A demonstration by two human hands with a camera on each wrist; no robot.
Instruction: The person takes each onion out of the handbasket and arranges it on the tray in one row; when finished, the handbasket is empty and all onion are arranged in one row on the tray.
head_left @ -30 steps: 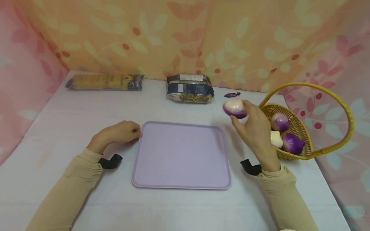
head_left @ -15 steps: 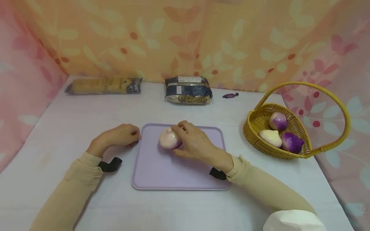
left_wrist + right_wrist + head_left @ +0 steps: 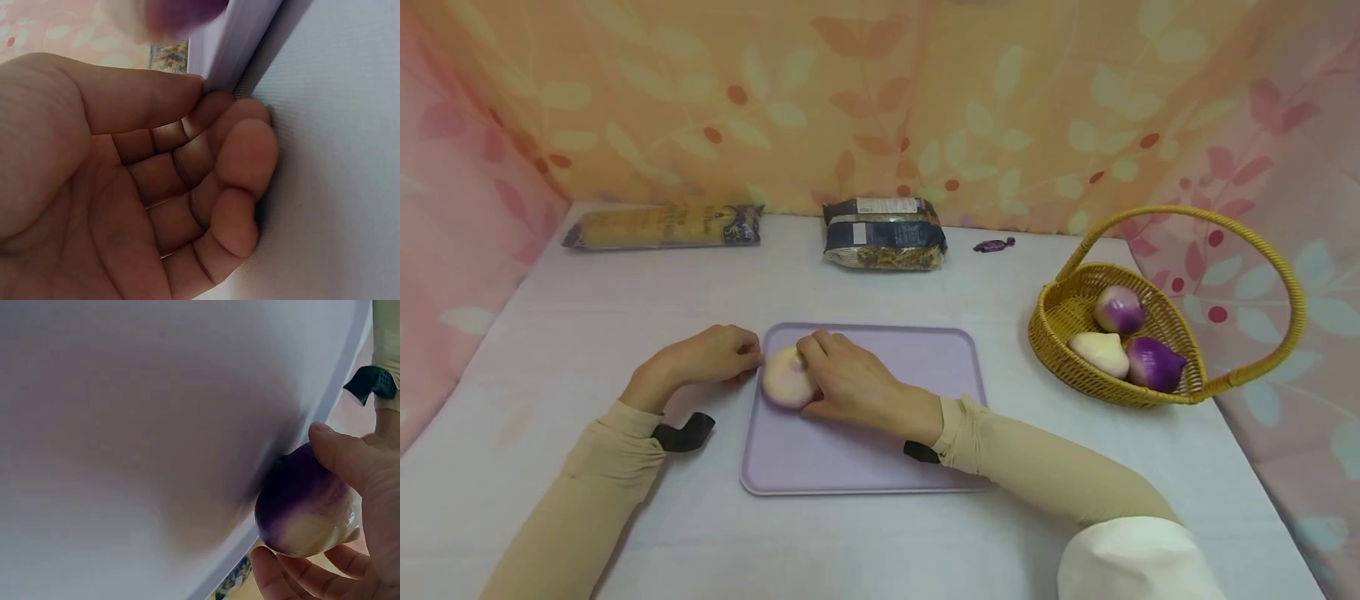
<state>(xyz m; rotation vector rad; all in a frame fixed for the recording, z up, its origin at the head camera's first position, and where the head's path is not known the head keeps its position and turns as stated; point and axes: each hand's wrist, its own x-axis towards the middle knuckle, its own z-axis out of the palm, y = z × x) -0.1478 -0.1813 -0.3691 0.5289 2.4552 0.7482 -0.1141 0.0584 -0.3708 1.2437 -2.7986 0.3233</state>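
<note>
My right hand (image 3: 853, 383) grips a white-and-purple onion (image 3: 788, 379) over the left part of the lilac tray (image 3: 880, 467). In the right wrist view, the thumb and fingers are spread round the onion (image 3: 306, 506), its purple side facing the tray surface. My left hand (image 3: 711, 358) rests on the table at the tray's left edge, its fingers curled. In the left wrist view, thumb and forefinger tips meet at the tray rim (image 3: 215, 50), holding it. At the right, a wicker basket (image 3: 1063, 362) contains two purplish onions (image 3: 1153, 364) and a cream-white one (image 3: 1101, 353).
Along the back of the white-covered table (image 3: 625, 300) lie a long yellow packet (image 3: 662, 227), a dark-blue packet with a clear lower part (image 3: 885, 235) and a small wrapped candy (image 3: 994, 245). The basket's tall handle (image 3: 1255, 242) arches up at the right. Patterned curtains surround the table.
My right hand has carried the onion leftward from beside the basket, across the tray, to its left side. My left hand has stayed at the tray's edge.
</note>
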